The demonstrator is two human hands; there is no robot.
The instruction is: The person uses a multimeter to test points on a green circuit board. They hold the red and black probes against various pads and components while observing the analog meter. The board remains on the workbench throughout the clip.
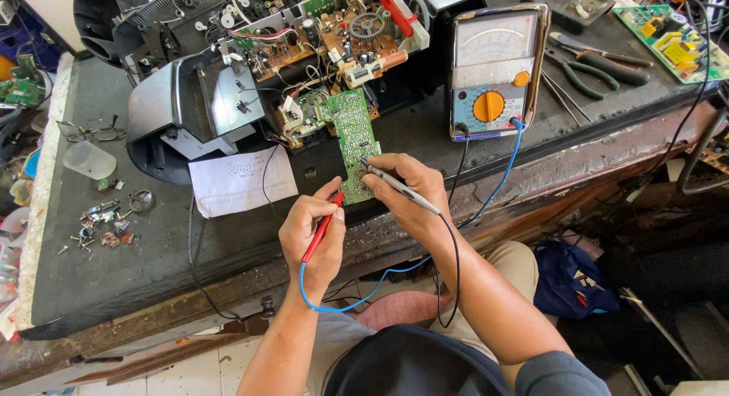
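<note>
Both hands (357, 214) forward, fingers pinched, wrists close.

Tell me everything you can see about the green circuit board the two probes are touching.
The green circuit board is a narrow rectangle dotted with fine solder points. It lies flat on the dark workbench, its far end joined to the opened device. The left hand puts a red probe to its near edge; the right hand sets a grey-handled probe on its right side.
</note>
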